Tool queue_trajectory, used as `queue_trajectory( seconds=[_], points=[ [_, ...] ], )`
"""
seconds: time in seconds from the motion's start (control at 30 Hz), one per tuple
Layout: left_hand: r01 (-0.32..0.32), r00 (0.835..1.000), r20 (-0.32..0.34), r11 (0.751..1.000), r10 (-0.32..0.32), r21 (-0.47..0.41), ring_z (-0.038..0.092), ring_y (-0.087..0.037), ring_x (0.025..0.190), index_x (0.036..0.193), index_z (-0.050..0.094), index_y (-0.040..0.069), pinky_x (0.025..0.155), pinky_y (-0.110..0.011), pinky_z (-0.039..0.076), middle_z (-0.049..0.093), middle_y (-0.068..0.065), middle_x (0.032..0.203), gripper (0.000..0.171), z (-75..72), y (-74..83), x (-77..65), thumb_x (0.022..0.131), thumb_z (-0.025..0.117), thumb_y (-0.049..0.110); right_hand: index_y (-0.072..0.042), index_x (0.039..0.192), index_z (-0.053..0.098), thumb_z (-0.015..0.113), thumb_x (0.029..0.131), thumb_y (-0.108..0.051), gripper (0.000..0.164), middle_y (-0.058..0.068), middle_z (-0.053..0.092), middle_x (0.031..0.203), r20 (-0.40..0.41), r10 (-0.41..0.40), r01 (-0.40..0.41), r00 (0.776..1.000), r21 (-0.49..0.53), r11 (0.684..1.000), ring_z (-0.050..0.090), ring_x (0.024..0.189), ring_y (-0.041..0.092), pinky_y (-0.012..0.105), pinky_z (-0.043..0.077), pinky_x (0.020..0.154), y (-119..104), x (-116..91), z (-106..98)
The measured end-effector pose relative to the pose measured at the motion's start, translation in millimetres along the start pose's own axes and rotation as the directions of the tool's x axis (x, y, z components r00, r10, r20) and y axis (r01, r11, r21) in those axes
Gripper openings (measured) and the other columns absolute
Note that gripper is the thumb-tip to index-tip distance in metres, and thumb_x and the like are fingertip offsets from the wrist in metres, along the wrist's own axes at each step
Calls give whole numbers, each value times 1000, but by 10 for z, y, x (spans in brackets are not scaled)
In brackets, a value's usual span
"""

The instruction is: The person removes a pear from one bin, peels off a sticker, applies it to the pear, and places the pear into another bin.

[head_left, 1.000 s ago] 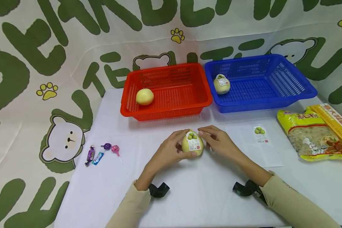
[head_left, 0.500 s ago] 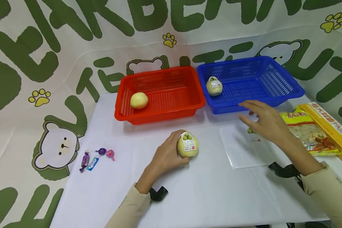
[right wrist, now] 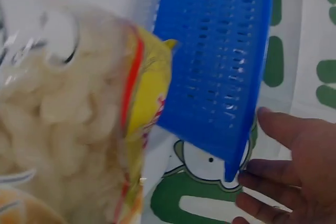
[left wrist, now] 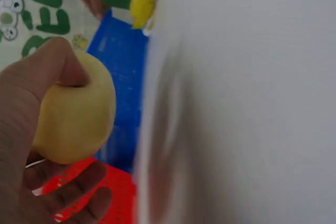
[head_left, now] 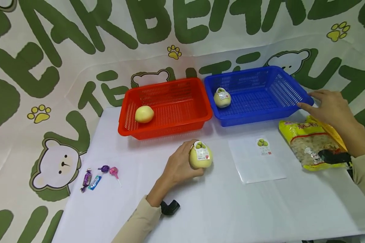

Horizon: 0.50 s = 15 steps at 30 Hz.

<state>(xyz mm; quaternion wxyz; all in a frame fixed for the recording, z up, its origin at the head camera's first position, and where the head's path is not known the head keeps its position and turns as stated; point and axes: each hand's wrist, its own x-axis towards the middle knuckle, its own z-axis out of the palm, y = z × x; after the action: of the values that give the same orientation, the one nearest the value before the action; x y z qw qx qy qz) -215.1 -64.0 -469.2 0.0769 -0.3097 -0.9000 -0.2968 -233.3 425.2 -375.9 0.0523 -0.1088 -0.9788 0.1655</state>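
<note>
My left hand (head_left: 180, 163) holds a pale yellow pear (head_left: 200, 158) above the white table, with its label facing up. In the left wrist view the thumb presses on the pear (left wrist: 79, 111) from above and the fingers lie beneath. At the right, my right hand (head_left: 333, 109) is at the near right corner of the blue basket (head_left: 261, 118). The right wrist view shows its fingers (right wrist: 270, 177) spread beside the basket's rim; whether they touch it is hard to tell. Another labelled pear (head_left: 222, 98) lies in the blue basket's left end.
An unlabelled pear (head_left: 144, 114) lies in the red basket (head_left: 170, 131). A clear sheet (head_left: 252, 165) bears one label (head_left: 263, 146). A yellow food bag (head_left: 311, 145) lies under the right forearm. Several candies (head_left: 95, 182) lie at the left.
My right hand has left the pear, passed over the label sheet and reached the blue basket's right corner. My left hand keeps hold of the labelled pear.
</note>
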Motion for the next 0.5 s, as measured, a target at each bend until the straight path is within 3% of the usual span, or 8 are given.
queue_trajectory(
  seconds=[0.1,0.2,0.3,0.43,0.5],
  points=[
    [0,999,-42,997,-4,-77,55,-13,102,140,48,13,82,-34,53,58,2,122,86,-89,117,129,65,81,38,10,146,36,49,99,-55,82,38,20,152,41,13,-14,999,13,1000,1,142,59,79,7,105,83,33,-1],
    [-10,998,-70,985,-2,-170,55,-13,96,142,48,13,77,-34,53,59,1,119,86,-232,265,369,66,82,37,10,145,38,49,99,-56,82,37,20,153,36,14,-15,999,34,999,1,142,59,79,7,105,123,46,1],
    [-11,998,-57,946,-8,-323,57,-15,97,144,48,11,80,-35,55,60,-1,122,83,-390,415,699,71,83,32,10,145,38,50,98,-56,82,36,20,154,21,13,-14,1000,51,999,1,142,59,78,4,106,148,44,15],
    [38,999,1,867,-43,-497,59,-19,105,147,46,11,82,-34,57,58,-3,128,81,-561,590,1217,76,83,25,10,145,40,51,98,-56,81,36,25,151,2,-8,8,1000,41,999,6,141,60,78,6,106,143,35,57],
    [54,998,19,858,-52,-510,58,-18,107,149,43,13,82,-31,56,56,-2,130,83,-609,647,1505,77,82,25,10,144,41,51,98,-56,81,36,27,150,-7,-24,24,1000,30,999,9,140,60,78,10,105,123,34,79]
  ],
)
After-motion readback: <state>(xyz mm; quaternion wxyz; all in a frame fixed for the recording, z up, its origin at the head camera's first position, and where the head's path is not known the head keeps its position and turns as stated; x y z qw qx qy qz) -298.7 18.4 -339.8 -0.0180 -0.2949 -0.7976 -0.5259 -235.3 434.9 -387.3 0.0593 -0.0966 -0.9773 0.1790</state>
